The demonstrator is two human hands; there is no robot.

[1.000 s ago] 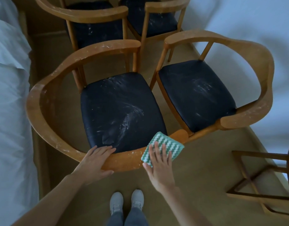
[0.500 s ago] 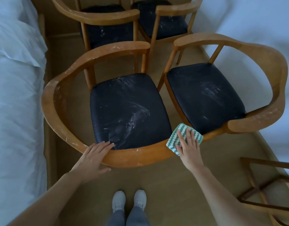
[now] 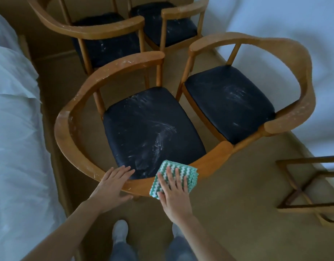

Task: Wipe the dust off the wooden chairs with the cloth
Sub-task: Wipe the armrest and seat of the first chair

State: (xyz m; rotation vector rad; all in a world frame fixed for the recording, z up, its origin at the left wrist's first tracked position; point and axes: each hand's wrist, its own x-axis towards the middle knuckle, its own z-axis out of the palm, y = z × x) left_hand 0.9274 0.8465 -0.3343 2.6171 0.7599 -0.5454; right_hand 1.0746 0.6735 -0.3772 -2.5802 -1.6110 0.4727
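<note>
At the near chair, head view, looking down. The cloth, green and white zigzag, folded square, lies on the chair's curved wooden back rail, right of its middle, one corner hanging over the outer face. Right hand flat on the cloth, fingers straight and spread, pressing it to the rail, not curled round it. Left hand just beside it on the same rail, fingers straight and close together, tips reaching the edge of the black seat; thumb hangs on the outer side. The hands are apart, with bare rail between them. White dust streaks on the seat, pale specks along the rail's left curve. A second chair stands close on the right, dusty too. Two more chairs behind. White sheeting at left. A wooden frame on the floor at right. Pale shoes below.
</note>
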